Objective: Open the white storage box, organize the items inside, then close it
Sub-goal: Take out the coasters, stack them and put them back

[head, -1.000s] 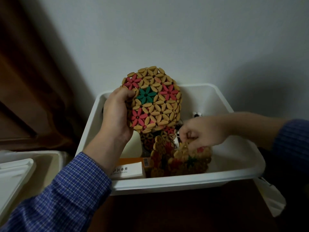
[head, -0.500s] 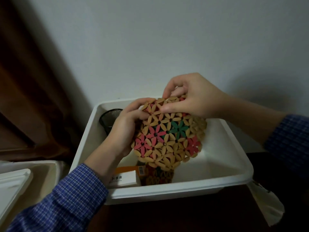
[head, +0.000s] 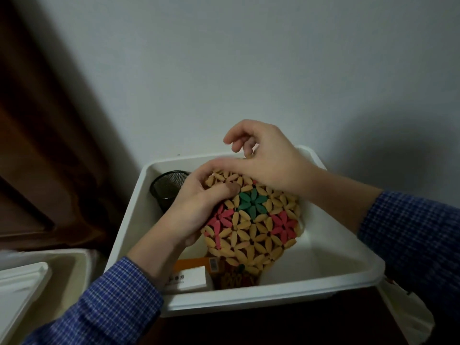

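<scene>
We hold one flower-patterned mat [head: 251,220] tilted above the open white storage box [head: 249,298], probably to stack it with the others. Our left hand [head: 196,207] keeps a closed grip on the mat's left edge, thumb on its face; our right hand [head: 268,163] rests on the top edge, fingers loosely curled, steadying it. Inside we count one black mesh cup [head: 166,188], one orange-and-white carton [head: 191,275] and at least one more mat [head: 236,277] standing underneath.

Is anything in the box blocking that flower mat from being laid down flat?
Yes. Under the flower mat sit an orange-and-white carton and more mats standing on edge; the box's right side looks bare.
</scene>
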The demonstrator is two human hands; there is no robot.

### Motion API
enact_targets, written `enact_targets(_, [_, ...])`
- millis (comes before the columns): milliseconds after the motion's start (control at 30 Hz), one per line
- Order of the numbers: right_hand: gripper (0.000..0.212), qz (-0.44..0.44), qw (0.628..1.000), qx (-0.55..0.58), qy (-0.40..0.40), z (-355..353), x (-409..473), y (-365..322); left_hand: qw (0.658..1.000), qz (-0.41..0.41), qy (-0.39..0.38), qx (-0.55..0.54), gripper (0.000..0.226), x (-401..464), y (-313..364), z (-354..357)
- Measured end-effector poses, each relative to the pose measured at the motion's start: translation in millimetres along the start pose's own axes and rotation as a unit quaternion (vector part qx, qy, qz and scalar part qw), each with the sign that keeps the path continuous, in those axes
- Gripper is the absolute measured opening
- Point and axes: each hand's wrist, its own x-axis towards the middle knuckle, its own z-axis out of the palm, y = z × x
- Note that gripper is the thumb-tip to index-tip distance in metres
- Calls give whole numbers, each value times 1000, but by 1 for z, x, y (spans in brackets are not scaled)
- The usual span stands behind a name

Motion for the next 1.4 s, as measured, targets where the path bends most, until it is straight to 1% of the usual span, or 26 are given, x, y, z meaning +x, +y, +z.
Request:
enact_targets(67, [29,78,994,79,-3,-15,6,-1,1000,-4,21,-4,43,1,0,-1])
enact_targets(100, [32,112,989,89,-34,-26,8,2,999,-4,36,-12,44,3,1,-2])
enact_targets(200, [42,146,970,20,-192,-48,1,19,996,-4,75,-47,46,6,1,-5])
enact_targets(233, [42,158,961,33,-224,-50,-6,25,996,-6,76,-54,46,7,1,-6])
enact_targets(267, [41,172,954,73,-233,-50,-11,30,996,-9,73,-56,46,7,1,-7])
enact_targets(333, [33,177,949,157,-208,-45,-20,37,997,-22,61,-53,47,6,0,-6])
enact_targets(367, [32,179,949,179,-189,-42,-23,37,997,-32,55,-51,49,5,0,-5])
enact_targets(467, [40,175,961,175,-126,-29,-28,40,995,-46,67,-50,55,5,0,-3])
enact_targets(567, [48,149,971,171,-77,-22,-27,36,991,-48,97,-75,46,7,0,-5])
enact_targets(633, [46,128,974,186,-31,-20,-25,33,990,-57,65,-112,37,9,0,-8])
enact_targets(700, [47,110,976,190,2,-15,-23,31,990,-81,24,-116,31,8,1,-9])
enact_targets(767, [49,113,975,193,-1,-9,-21,35,991,-94,32,-86,39,7,0,-9])
enact_targets(800, [50,147,963,227,-12,-9,-18,38,991,-88,51,-84,44,8,-1,-9])
enact_targets(867, [56,241,901,360,-24,-11,-13,42,987,-69,73,-124,48,9,0,-12])
enact_targets(900, [54,275,879,388,-24,-12,-11,44,983,-63,78,-152,49,9,2,-13])
enact_targets(933, [42,291,891,346,-31,-9,-12,47,979,-58,83,-177,49,8,4,-14])
enact_targets(967, [25,286,925,243,-65,-5,-17,52,974,-55,88,-201,48,8,5,-15])
enact_targets(1000, [15,256,951,103,-138,2,-22,55,969,-51,89,-224,45,8,6,-16])
enact_targets(1033, [22,213,950,-26,-228,10,-27,56,965,-47,90,-243,42,9,6,-17])
enact_targets(1067, [32,179,929,-106,-306,20,-33,59,961,-43,90,-257,41,9,6,-18])
enact_targets(1100, [44,156,909,-155,-355,28,-37,61,959,-41,89,-265,40,9,6,-18])
enact_targets(1133, [53,133,899,-185,-373,36,-39,63,958,-40,89,-268,40,9,6,-18])
enact_targets(1167, [54,111,896,-207,-376,41,-39,62,959,-39,89,-268,40,9,6,-19])
enact_targets(1267, [35,75,891,-244,-375,40,-36,63,960,-36,93,-261,38,9,5,-20])
enact_targets(1333, [18,75,892,-199,-398,25,-34,58,963,-35,101,-248,38,9,4,-21])
enact_targets(1400, [21,69,900,-144,-405,1,-29,49,964,-36,119,-236,38,10,3,-21])
